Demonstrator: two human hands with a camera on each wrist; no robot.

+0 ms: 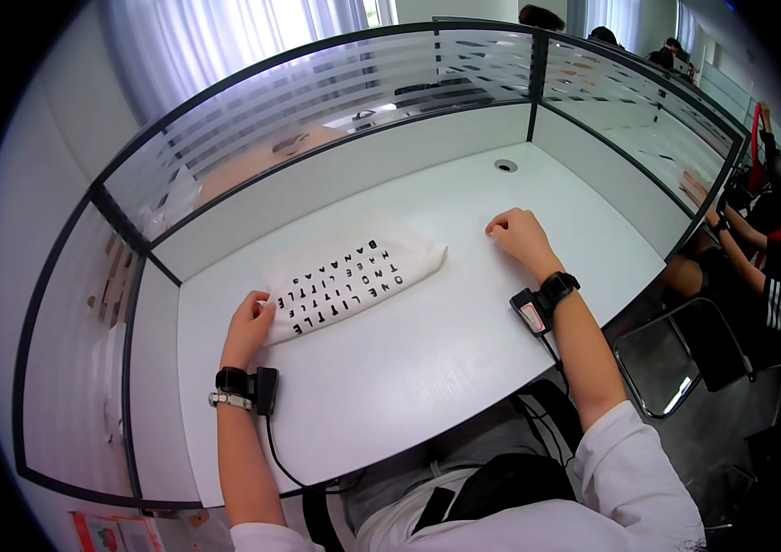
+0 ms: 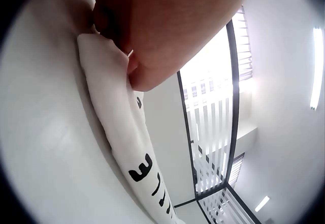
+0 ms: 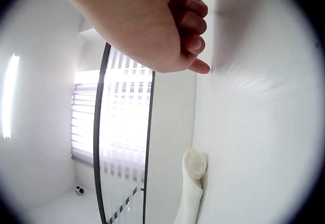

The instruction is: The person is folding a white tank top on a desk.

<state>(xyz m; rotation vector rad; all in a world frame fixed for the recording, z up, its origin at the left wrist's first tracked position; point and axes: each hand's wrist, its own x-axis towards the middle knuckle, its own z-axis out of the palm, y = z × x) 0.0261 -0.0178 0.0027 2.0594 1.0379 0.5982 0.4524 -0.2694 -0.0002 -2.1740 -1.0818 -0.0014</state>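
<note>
The table [image 1: 390, 368] is carrying a white lettered cloth [image 1: 340, 285] that is stretching rightward from your left grip [image 1: 248, 329], which is pinching its end, while your right grip [image 1: 524, 239], fingers loosely curled, is holding nothing, apart from the cloth's other end.

"What's at the top?"
"The left hand [image 2: 177, 31], pinching the end of a white cloth [image 2: 114, 112]."
"Is the cloth plain?"
"No, black letters [image 2: 140, 168] run along its lower part. It slants down over a pale tabletop [image 2: 45, 132]."
"And on the right?"
"A dark-framed partition [image 2: 235, 81] with striped panes, then a lit ceiling lamp [image 2: 316, 69]."
</note>
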